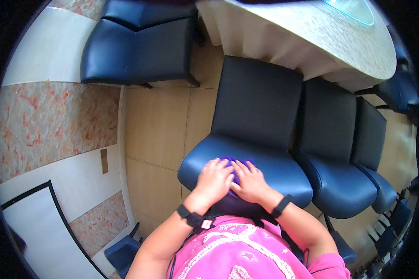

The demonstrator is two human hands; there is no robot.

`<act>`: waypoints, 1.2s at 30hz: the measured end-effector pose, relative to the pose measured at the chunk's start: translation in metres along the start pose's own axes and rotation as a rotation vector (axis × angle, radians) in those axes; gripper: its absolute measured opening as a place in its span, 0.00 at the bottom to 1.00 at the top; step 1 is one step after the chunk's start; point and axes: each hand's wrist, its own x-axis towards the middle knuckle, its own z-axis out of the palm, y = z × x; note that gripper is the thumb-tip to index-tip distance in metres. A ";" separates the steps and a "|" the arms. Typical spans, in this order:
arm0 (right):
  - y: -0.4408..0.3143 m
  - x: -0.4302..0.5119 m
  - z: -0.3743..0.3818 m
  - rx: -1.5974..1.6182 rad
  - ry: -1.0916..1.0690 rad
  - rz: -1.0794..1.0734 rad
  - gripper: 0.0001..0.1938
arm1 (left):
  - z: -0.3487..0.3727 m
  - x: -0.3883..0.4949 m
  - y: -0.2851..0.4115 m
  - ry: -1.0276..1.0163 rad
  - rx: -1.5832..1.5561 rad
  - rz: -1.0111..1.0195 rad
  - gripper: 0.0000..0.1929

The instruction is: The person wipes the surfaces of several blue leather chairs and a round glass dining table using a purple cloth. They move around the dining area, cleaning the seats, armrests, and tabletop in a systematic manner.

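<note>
A crumpled purple cloth [236, 178] lies on the dark blue padded seat of a chair [279, 174] in front of me. My left hand [213, 179] holds it from the left, fingers bent over its far edge. From the right, my right hand [251, 181] grips the same cloth, and the two thumbs nearly meet over it. Most of the cloth is hidden beneath the hands. Behind the seat rises the chair's black backrest [258, 101], close to the hanging tablecloth. Both wrists wear black bands.
Similar chairs [345, 188] stand in a row to the right. Beyond the backrests is a cloth-covered table [321, 35] with a glass disc [356, 10] on top. Another dark chair [136, 52] stands far left, by a patterned wall [56, 118]. Tiled floor [157, 122] lies between.
</note>
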 end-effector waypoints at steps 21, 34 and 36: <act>-0.032 0.070 0.008 0.246 -0.187 0.338 0.44 | -0.019 0.061 -0.064 -0.258 0.091 0.124 0.11; -0.025 0.024 -0.018 0.100 -0.229 0.574 0.43 | -0.001 0.102 -0.070 -0.705 -0.252 0.380 0.16; -0.034 0.011 -0.018 0.050 -0.190 0.624 0.42 | 0.005 0.099 -0.056 -0.721 -0.274 0.388 0.16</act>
